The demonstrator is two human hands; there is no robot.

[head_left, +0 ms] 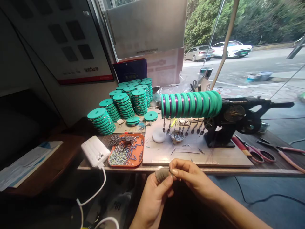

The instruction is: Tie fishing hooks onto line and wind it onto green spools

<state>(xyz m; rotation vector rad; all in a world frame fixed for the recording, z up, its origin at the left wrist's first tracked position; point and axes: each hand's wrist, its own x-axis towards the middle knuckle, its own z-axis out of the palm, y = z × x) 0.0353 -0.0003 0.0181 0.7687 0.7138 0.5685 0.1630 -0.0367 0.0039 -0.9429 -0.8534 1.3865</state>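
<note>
Head view: the left hand (154, 194), a brown wrap (162, 174) on its index finger, and the right hand (187, 171) pinch a tiny piece (171, 173) between their fingertips, just in front of the board (152, 156). Fingers cover most of it; its shape is unclear. The right edge crops the pliers (282, 152).

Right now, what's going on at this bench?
A person's left hand and right hand meet at the bench's near edge, pinching a small item, too small to identify. A brownish wrap covers a left finger. Beyond, green spools line a black machine; an orange tray of small parts sits to the left.
</note>
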